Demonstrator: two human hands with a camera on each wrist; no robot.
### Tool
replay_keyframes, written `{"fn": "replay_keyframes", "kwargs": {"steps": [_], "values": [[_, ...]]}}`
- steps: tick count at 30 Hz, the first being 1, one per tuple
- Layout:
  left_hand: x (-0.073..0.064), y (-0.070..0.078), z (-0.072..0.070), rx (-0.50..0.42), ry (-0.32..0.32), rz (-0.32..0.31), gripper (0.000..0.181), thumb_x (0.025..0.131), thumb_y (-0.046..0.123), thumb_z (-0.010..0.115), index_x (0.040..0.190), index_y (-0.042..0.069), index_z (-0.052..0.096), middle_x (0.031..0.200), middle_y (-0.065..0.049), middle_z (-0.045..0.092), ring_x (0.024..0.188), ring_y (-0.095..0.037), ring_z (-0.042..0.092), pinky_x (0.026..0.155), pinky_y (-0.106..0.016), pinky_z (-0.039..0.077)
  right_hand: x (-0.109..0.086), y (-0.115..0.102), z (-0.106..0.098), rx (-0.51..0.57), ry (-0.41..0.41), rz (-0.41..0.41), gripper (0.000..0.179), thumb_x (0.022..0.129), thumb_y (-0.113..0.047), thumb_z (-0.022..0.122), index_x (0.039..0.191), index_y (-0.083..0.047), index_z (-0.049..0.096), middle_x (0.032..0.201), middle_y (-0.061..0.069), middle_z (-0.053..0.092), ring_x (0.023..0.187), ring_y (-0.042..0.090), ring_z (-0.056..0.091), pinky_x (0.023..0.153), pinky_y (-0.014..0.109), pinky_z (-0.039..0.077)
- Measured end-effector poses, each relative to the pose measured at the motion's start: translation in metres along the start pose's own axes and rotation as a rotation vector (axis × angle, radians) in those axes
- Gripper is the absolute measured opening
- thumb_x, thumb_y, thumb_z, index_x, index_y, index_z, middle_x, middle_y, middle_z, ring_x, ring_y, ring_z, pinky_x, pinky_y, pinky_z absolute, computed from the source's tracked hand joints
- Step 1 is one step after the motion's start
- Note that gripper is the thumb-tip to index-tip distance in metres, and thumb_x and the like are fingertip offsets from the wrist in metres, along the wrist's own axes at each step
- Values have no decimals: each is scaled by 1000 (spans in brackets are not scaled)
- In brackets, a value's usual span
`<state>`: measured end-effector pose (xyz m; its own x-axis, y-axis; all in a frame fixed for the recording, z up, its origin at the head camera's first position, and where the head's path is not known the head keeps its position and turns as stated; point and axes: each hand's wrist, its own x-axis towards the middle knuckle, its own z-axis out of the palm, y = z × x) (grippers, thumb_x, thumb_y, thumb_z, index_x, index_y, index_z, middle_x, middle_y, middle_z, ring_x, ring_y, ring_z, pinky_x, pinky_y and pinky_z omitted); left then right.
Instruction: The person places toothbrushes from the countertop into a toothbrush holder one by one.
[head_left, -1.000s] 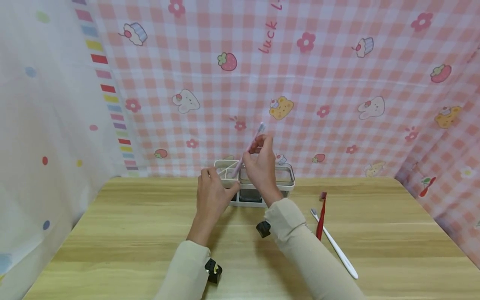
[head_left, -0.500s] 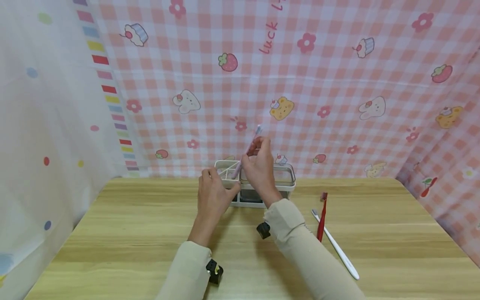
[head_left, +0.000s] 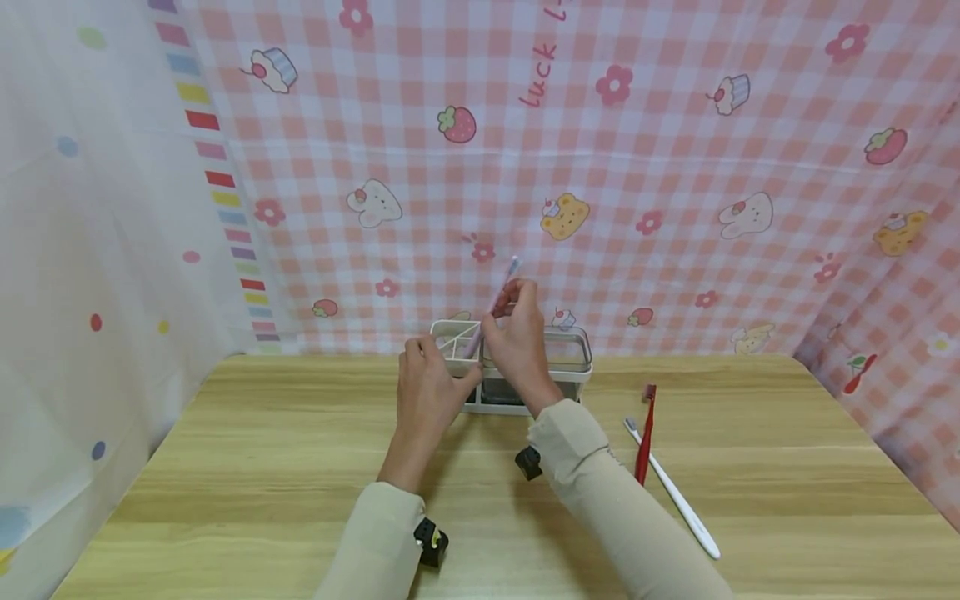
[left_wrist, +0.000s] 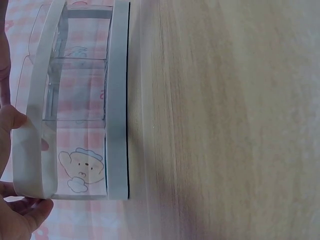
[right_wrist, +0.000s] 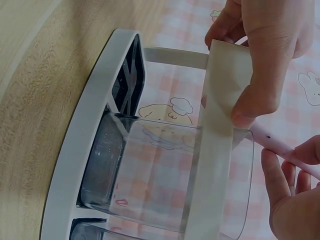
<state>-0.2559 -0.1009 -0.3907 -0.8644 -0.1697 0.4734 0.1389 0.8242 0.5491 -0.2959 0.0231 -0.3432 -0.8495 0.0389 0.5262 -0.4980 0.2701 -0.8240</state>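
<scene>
A white toothbrush holder (head_left: 498,409) with clear cups stands at the table's back edge. My left hand (head_left: 429,379) grips its left end, thumb on the front of the upper rim and fingers around the side, as the left wrist view shows. In my right hand (head_left: 517,337) a pink toothbrush (head_left: 501,292) is pinched between thumb and fingers, tilted, bristles up. Its lower end sits at the divided left section of the holder. The right wrist view shows the pink handle (right_wrist: 276,146) beside my left thumb; how deep its tip reaches is hidden.
A red toothbrush (head_left: 643,450) lies across a white toothbrush (head_left: 686,508) on the table, right of the holder. Behind the wooden table (head_left: 285,467) hangs a pink checked cloth (head_left: 465,192). Another pale cloth (head_left: 112,250) hangs at the left.
My right hand has moved slightly down and left, lowering the pink toothbrush a little at the holder's left section. My left hand keeps its grip on the holder.
</scene>
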Motion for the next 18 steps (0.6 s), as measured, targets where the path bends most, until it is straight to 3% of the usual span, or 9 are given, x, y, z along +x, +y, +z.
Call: {"fn": "replay_keyframes", "kwargs": {"steps": [14,18], "values": [[0,0,1,0,20,8,73,78,40,80,121,-11,50,110,-27,52,97,-43,55,78,-50,52,-2,6,4,-22,-15,-15,39,89,11,65,120,4,42,103,14,53,94,28,64,80,38,55],[-1,0,1,-2,18,6,74,78,41,80,122,-11,50,110,-27,52,97,-42,55,78,-49,52,-4,8,5,-30,-16,-10,38,88,11,63,118,2,42,102,14,53,93,28,63,81,43,55]]}}
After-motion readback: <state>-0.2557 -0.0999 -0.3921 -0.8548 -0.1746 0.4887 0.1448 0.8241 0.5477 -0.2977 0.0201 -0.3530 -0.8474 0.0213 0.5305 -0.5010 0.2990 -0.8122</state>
